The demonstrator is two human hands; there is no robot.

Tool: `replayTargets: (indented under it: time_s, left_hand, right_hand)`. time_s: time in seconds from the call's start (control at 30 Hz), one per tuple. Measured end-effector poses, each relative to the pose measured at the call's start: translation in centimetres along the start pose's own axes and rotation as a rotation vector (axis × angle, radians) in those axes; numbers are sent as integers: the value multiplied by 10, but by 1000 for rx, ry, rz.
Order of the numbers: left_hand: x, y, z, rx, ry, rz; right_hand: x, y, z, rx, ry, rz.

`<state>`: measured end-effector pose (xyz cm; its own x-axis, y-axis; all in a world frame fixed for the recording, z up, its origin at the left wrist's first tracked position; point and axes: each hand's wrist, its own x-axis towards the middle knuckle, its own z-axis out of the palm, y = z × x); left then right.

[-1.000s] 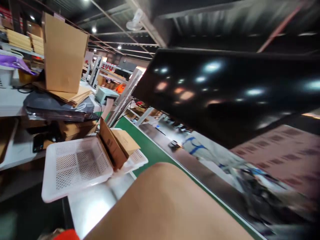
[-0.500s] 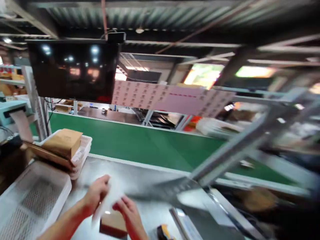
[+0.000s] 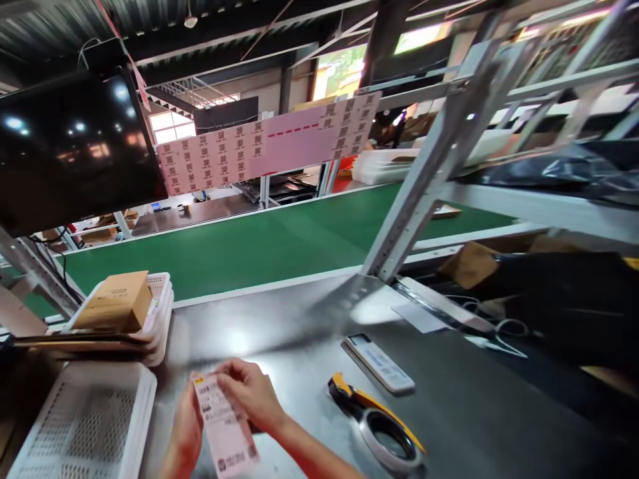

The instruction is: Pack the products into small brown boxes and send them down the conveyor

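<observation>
A printed shipping label [image 3: 229, 432] with barcodes and a yellow patch at its top hangs from my two hands over the metal bench. My right hand [image 3: 252, 396] is closed, pinching the label near its upper right edge. At the upper left edge my left hand [image 3: 186, 426] grips the same label, its fingertips partly hidden behind it. Something dark shows just below my right hand, mostly covered by the hand and the label. To the right lie an orange-and-black tape dispenser [image 3: 384, 426] and a white handheld device [image 3: 379, 362] with a small dark screen.
White perforated baskets [image 3: 84, 419] stand at the left, one bearing a brown cardboard box [image 3: 117, 299]. Behind the bench [image 3: 299, 319] runs a green conveyor belt [image 3: 259, 243]. A slanting metal post [image 3: 419, 179] rises at the right, and a dark monitor [image 3: 74, 146] hangs upper left.
My view has swung right and tilted. The label, blurred and edge-on before, now faces me, held in both hands. The brown box seen under my hands before is almost entirely hidden.
</observation>
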<state>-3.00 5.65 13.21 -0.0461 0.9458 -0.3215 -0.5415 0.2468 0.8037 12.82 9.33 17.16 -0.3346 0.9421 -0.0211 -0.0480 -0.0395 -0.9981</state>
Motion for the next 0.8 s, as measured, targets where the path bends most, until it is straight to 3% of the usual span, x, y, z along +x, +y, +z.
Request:
replayTargets:
  time_s: [0.07, 0.17, 0.37, 0.6, 0.8]
  left_hand:
    - [-6, 15, 9, 97, 52, 128]
    - [-11, 24, 24, 354, 32, 255]
    - [-9, 15, 35, 407, 55, 226]
    - [-7, 8, 29, 674, -28, 398]
    - [4, -9, 1, 889, -197, 382]
  right_hand:
    - [1, 1, -8, -49, 26, 13]
    - [-2, 4, -17, -155, 47, -9]
    - [-11, 18, -27, -255, 85, -230]
    - [-15, 26, -34, -514, 55, -691]
    - [-19, 45, -37, -798, 79, -828]
